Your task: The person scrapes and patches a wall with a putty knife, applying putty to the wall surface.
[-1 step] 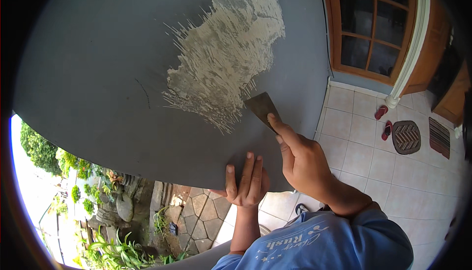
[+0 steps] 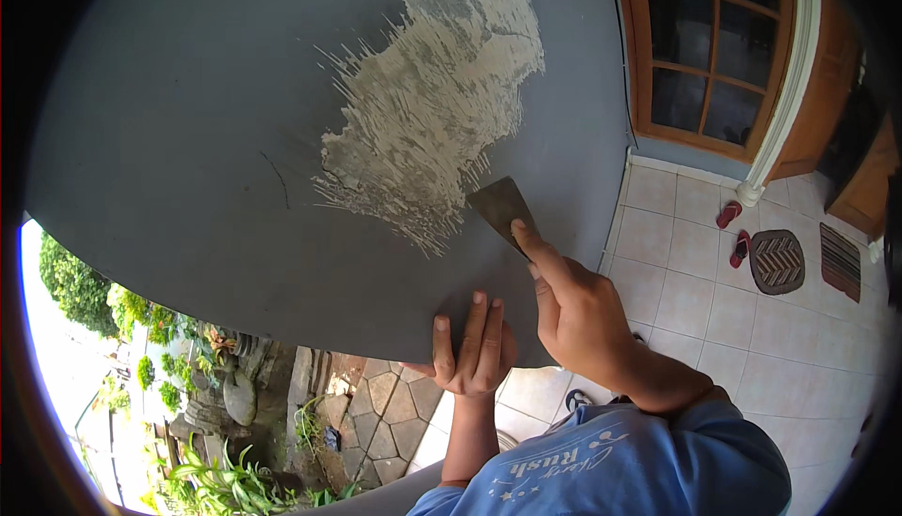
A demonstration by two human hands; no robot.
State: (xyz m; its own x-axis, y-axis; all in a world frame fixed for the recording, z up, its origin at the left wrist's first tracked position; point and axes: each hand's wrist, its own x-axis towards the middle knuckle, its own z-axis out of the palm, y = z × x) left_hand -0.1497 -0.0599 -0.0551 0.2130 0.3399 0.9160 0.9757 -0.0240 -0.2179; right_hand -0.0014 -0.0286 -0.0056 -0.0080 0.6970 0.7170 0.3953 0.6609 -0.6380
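My right hand (image 2: 584, 314) is closed round a putty knife (image 2: 501, 206), the index finger stretched along its dark metal blade. One corner of the blade touches the grey painted wall (image 2: 235, 74), right at the lower right border of a scraped patch (image 2: 442, 102). That patch is pale and rough, with bare streaks and ragged, scratched borders. Lower down and to the left, my left hand (image 2: 473, 351) rests with its fingers straight and apart on the wall near its bottom edge. The knife's handle is hidden in my right hand.
On the right are a wood-framed window (image 2: 709, 55), a pale tiled floor (image 2: 691, 234), red sandals (image 2: 740, 248), an oval doormat (image 2: 777, 262) and a striped mat (image 2: 839, 262). Below left lie stone paving (image 2: 381, 431) and garden plants (image 2: 221, 478). A thin dark crack (image 2: 277, 180) marks the wall.
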